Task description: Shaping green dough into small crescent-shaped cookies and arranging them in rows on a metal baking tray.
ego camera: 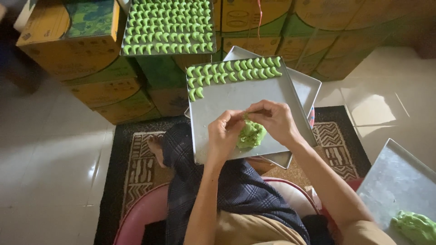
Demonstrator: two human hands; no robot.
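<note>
The dough (pixel 251 134) is a soft green lump with a rough, crumbly surface, more round than long, so I cannot tell any clear long axis or direction for it. It sits between my two hands, just above the near edge of the tray (pixel 227 104). My left hand (pixel 225 132) cups the lump from the left side, fingers curled against it. My right hand (pixel 274 120) comes over the top, and its fingertips are pressed together, pinching a small bit at the upper part of the dough.

The tray is flat grey metal with a low rim, dull and a little scratched. It rests on my lap, tilted slightly. Along its far edge lie the crescents (pixel 234 72), small curved green pieces, smooth, in two rows, with a few more going down the left side. Their long axes run mostly from near to far.

A second tray (pixel 306 86) of the same metal lies under the first. Further away a full tray (pixel 168 27) stands on yellow cardboard boxes (pixel 77 54). At my right another metal tray (pixel 399 181) holds a bigger green mass (pixel 415 227). Under me is a dark patterned rug (pixel 136 168).
</note>
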